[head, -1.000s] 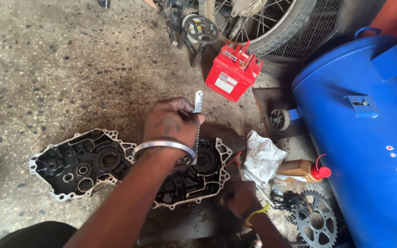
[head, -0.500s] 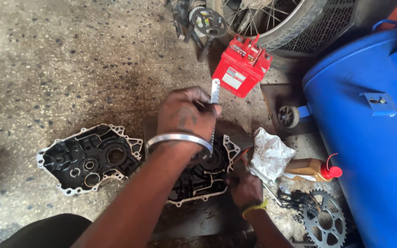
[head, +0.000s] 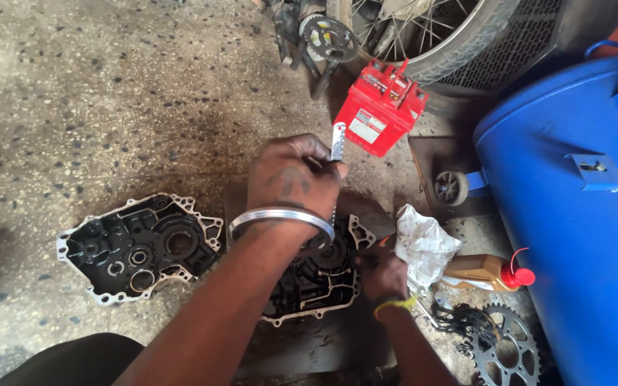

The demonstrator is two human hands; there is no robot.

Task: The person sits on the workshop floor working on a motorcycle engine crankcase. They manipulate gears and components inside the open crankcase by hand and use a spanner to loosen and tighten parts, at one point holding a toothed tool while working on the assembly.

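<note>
Since the earlier frame the left hand (head: pixel 291 179) has risen slightly, lifting the metal tool (head: pixel 337 140) higher above the right-hand crankcase half (head: pixel 316 275).

Two crankcase halves lie on the concrete floor (head: pixel 109 93): the left crankcase half (head: pixel 141 246) sits untouched, well apart from both hands, and the other lies under the hands. The left hand, one silver bangle (head: pixel 280 218) on its wrist, is clenched around the single flat tool. The right hand (head: pixel 382 275) rests at that case's edge, fingers curled; what it grips is hidden. Nearby: one red battery (head: pixel 380 107), one white rag (head: pixel 423 243), one oil bottle (head: pixel 488 271), one sprocket (head: pixel 509 350), one blue tank (head: pixel 574 214).
</note>
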